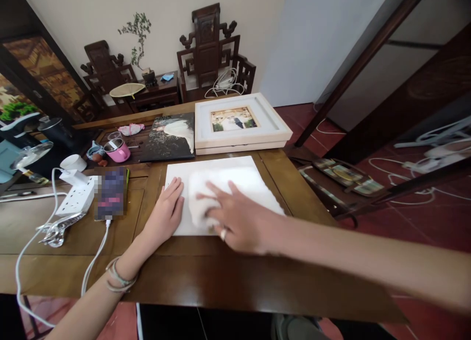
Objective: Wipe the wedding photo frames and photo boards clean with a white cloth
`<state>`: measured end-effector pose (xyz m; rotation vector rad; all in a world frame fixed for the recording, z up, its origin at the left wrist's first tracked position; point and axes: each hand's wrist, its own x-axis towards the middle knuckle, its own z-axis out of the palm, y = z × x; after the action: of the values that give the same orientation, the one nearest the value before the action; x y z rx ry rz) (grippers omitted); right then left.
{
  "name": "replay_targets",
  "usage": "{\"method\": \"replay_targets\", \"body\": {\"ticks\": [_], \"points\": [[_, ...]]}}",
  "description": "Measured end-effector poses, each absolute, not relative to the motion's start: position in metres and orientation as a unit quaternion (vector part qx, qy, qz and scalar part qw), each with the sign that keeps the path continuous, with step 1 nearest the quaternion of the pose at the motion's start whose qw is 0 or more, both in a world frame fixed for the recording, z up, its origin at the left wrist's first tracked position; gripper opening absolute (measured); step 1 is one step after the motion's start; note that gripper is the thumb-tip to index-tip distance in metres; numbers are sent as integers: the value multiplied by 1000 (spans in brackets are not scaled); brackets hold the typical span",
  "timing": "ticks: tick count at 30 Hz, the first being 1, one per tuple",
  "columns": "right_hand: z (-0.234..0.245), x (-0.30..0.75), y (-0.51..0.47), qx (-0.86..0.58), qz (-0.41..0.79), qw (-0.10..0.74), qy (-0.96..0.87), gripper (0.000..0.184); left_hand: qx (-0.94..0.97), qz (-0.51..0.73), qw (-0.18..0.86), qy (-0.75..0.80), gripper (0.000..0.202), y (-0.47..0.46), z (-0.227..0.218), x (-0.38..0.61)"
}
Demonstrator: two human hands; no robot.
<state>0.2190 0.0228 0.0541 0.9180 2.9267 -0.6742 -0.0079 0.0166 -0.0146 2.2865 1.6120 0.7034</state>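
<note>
A flat white panel [253, 180] lies on the wooden table [206, 276] in front of me. My left hand [166, 211] rests flat on its left edge, fingers stretched out together. My right hand [235, 215] presses a crumpled white cloth [200, 195] onto the panel, fingers spread over it; a ring shows on one finger. Behind the panel lie a white framed photo [239, 121] and an unframed photo print [169, 136].
To the left are a white power strip [77, 195] with cables, a blurred phone [110, 193], a metal clip [55, 232], a pink cup [118, 150] and a white cup [72, 162]. Carved wooden chairs stand at the back wall. Framed pictures lie on the red floor at right.
</note>
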Motion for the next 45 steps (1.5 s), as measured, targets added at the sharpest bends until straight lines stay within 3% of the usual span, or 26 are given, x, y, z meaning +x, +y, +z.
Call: {"method": "replay_targets", "body": {"ticks": [5,10,17,24,30,35,40,45], "points": [[52,198,78,334,-144,-15,931,35,786,235,134,555,45,17,-12,-7],[47,192,46,293,-80,35,952,37,789,224,144,554,46,16,-9,-6],[56,212,-27,194,-173,40,965,33,795,227,136,545,48,16,-12,-11],[54,206,20,267,-185,19,945,31,784,243,151,551,46,17,-12,-8],[44,175,54,350,-74,-19,933,39,687,373,237,577,47,18,-5,-8],[41,167,27,208,-48,-19,977,37,582,514,314,547,51,17,-1,-8],[55,189,-11,103,-129,0,986,31,617,482,254,568,51,13,6,-3],[64,209,5,158,-177,42,971,30,703,383,184,570,50,13,3,-1]]}}
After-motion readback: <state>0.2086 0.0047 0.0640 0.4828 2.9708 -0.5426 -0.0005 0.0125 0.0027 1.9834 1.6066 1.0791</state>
